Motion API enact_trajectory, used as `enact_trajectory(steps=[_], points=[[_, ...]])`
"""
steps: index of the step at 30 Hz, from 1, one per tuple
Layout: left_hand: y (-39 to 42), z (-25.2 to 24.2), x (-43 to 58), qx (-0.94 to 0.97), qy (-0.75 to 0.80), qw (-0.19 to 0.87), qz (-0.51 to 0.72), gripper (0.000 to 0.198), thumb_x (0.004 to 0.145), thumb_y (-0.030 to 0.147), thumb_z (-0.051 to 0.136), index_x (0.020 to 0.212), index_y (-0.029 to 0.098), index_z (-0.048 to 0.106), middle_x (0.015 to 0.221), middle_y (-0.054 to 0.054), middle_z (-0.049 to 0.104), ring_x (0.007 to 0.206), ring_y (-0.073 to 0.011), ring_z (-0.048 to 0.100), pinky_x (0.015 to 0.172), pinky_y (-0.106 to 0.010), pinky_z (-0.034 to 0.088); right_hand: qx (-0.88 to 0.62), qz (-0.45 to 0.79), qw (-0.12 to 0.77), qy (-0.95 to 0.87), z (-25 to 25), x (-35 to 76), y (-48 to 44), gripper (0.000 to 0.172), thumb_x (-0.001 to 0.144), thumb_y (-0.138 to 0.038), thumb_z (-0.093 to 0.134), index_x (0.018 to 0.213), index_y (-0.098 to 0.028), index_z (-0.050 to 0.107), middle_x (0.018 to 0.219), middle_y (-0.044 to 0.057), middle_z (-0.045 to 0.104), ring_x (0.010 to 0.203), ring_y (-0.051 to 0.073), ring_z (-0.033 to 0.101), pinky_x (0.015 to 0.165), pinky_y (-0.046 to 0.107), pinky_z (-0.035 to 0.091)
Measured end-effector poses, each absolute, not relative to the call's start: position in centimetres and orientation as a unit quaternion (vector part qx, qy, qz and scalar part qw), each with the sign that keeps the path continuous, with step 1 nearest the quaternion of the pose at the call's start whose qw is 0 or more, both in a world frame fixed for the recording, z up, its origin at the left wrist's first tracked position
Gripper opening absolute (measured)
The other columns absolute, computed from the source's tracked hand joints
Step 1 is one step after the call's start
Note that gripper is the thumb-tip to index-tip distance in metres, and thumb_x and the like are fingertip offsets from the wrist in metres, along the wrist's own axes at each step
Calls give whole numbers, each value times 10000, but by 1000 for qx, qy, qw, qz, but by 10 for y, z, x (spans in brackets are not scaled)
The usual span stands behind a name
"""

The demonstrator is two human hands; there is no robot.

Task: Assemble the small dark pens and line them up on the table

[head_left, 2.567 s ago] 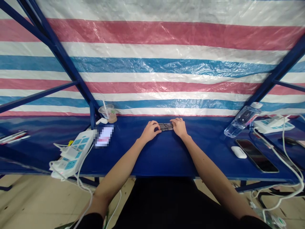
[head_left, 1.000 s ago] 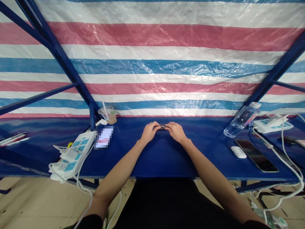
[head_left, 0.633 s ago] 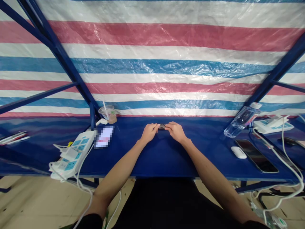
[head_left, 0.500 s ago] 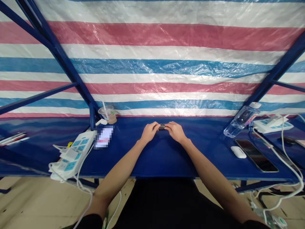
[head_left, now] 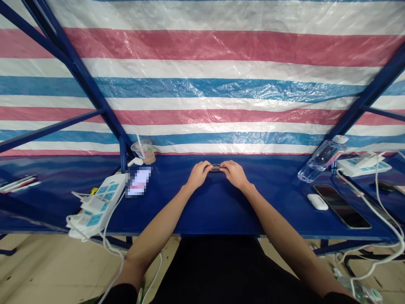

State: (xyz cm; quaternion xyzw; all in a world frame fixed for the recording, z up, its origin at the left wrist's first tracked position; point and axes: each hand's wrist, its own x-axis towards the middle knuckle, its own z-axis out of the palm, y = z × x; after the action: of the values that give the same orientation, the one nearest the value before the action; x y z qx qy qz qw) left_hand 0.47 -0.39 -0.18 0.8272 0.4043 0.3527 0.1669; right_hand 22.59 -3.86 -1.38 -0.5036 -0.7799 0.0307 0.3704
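Observation:
Between my two hands is a small dark object (head_left: 215, 168), flat and elongated, too small in view to name its kind. My left hand (head_left: 198, 175) pinches its left end between thumb and fingers. At the right end, the thumb and fingers of my right hand (head_left: 234, 173) close on it in the same way. Both hands are over the far half of the blue table (head_left: 218, 207), and the fingertips cover the object's two ends.
At the left are a white power strip (head_left: 103, 200), a lit phone (head_left: 138, 182) and a plastic cup with a straw (head_left: 144, 152). A water bottle (head_left: 321, 160), a white earbud case (head_left: 317, 202), a dark phone (head_left: 343, 206) and another power strip (head_left: 363, 164) lie at the right, with loose cables.
The small dark object now shows a wider, slightly rounded face, and the gap between my hands has grown a little. Both hands keep their pinch.

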Motion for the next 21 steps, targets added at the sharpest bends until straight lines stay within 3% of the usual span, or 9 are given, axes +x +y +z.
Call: enact_trajectory(steps=[3,7,14,21], points=[[-5,0,5,826,402,173,357,296,1072,410,468,932,223,650,878,-27,705,882,-214,651,870,-337,496,-497,32,376,-781,-13,226,-39,115,1028,-203,586,1044,-228,698,1037,63,759,967,236,660,878,345,488],[-4,-2,5,812,384,203,390,210,1007,405,614,1124,231,613,1001,-25,726,926,-207,684,892,-333,515,-506,28,377,-776,-12,227,-39,130,1035,-207,574,1050,-226,701,1035,67,752,966,233,656,871,338,487],[-3,-3,4,826,387,173,373,116,991,339,625,986,223,615,964,-27,692,915,-212,647,883,-345,507,-503,27,375,-778,-14,229,-37,147,1035,-201,564,1041,-231,708,1027,67,748,974,238,647,880,345,489],[-6,-1,5,839,386,155,351,182,1032,359,559,945,220,639,925,-34,678,893,-219,624,859,-343,491,-498,33,389,-774,-14,229,-36,153,1036,-202,554,1051,-228,703,1041,72,748,993,244,658,889,352,500]])
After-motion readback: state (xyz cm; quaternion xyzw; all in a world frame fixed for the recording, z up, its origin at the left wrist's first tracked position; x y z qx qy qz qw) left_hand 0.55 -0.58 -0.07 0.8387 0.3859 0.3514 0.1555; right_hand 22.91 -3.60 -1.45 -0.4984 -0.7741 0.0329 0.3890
